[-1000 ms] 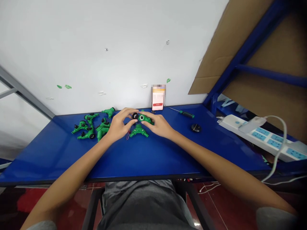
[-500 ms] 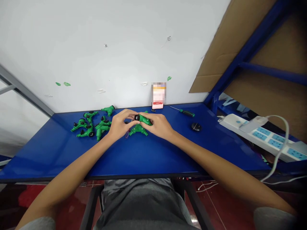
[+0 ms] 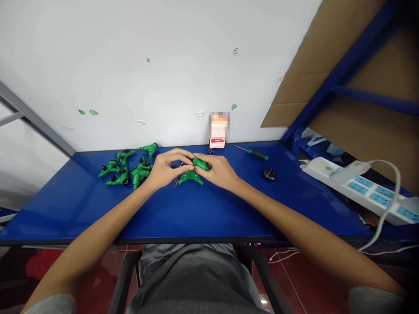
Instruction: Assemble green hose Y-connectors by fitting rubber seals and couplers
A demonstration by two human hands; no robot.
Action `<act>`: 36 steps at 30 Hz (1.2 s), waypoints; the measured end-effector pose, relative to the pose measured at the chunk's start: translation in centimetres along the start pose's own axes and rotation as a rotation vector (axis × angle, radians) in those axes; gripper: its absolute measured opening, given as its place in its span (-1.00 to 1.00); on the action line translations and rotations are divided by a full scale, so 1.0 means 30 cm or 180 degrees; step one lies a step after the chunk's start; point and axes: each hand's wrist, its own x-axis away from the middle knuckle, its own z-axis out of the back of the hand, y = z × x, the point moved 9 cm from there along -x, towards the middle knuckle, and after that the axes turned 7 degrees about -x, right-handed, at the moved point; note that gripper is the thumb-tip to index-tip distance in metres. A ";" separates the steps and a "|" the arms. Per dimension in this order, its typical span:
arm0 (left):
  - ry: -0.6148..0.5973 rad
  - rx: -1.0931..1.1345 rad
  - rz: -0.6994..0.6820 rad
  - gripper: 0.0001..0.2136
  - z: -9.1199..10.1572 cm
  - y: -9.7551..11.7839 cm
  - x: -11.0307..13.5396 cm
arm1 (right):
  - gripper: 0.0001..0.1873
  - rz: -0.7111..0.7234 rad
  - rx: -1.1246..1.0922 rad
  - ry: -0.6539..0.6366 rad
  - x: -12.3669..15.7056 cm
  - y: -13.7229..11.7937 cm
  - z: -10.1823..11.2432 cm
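My right hand (image 3: 220, 171) is wrapped round a green plastic hose connector (image 3: 200, 164), held just above the blue table. With thumb and fingertips, my left hand (image 3: 168, 169) grips the connector's left end and covers it. Below and behind the held piece, another green hose splitter (image 3: 190, 176) with spread legs lies on the table, partly hidden by my hands. A thin purplish item (image 3: 176, 182), perhaps a screwdriver, shows under my left hand.
Several green hose splitters with black parts (image 3: 140, 173) lie in a group to the left. A lit phone (image 3: 217, 141) leans on the wall. Right of it are a screwdriver (image 3: 258, 155) and a small black round object (image 3: 270, 174). A white power strip (image 3: 347, 179) runs along the right edge.
The connector's black-rimmed end, visible before, is now covered by my left fingertips. Both hands remain together at nearly the same spot. The whole view has shifted slightly.
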 end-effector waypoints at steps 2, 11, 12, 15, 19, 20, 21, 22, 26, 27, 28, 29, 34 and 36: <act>0.0055 0.0351 0.0135 -0.76 0.007 -0.002 -0.001 | -0.50 -0.0034 -0.0024 -0.0038 -0.002 -0.001 0.000; 0.0091 0.0795 0.0596 -0.56 -0.075 -0.104 0.028 | -0.57 -0.0191 -0.0039 -0.0084 -0.007 0.017 -0.021; 0.0059 0.0700 0.0584 -0.55 -0.074 -0.103 0.028 | -0.57 -0.0199 -0.0013 -0.0080 -0.007 0.021 -0.019; -0.0128 -0.0067 0.0470 -0.59 -0.025 -0.084 0.012 | -0.55 -0.0171 0.0124 -0.0027 -0.010 0.030 0.001; -0.1254 -0.1570 0.0138 -0.70 0.008 -0.084 0.001 | -0.59 -0.0151 0.0388 0.0040 -0.015 0.037 0.032; -0.1428 -0.1785 0.0096 -0.72 0.015 -0.096 0.004 | -0.60 -0.0160 0.0441 0.0040 -0.016 0.039 0.036; -0.1524 -0.1984 0.0062 -0.71 0.020 -0.108 0.007 | -0.60 -0.0170 0.0489 0.0038 -0.017 0.040 0.038; -0.1625 -0.2135 0.0023 -0.69 0.015 -0.121 0.012 | -0.60 -0.0181 0.0535 0.0028 -0.017 0.041 0.038; -0.1838 -0.2484 -0.0142 -0.64 -0.045 -0.156 0.035 | -0.58 -0.0216 0.0642 -0.0016 -0.013 0.042 0.025; -0.1840 -0.2505 -0.0200 -0.65 -0.061 -0.158 0.039 | -0.58 -0.0218 0.0653 -0.0046 -0.012 0.041 0.019; -0.1818 -0.2498 -0.0254 -0.68 -0.072 -0.158 0.041 | -0.58 -0.0218 0.0661 -0.0079 -0.011 0.041 0.012; -0.1795 -0.2459 -0.0295 -0.71 -0.081 -0.159 0.042 | -0.58 -0.0216 0.0671 -0.0112 -0.009 0.040 0.005; -0.1453 -0.1942 0.0001 -0.79 -0.049 -0.190 0.030 | -0.57 -0.0150 0.0714 -0.0144 -0.007 0.040 -0.007; -0.1170 -0.1565 0.0332 -0.79 -0.009 -0.209 0.017 | -0.57 -0.0136 0.0712 -0.0135 -0.006 0.041 -0.006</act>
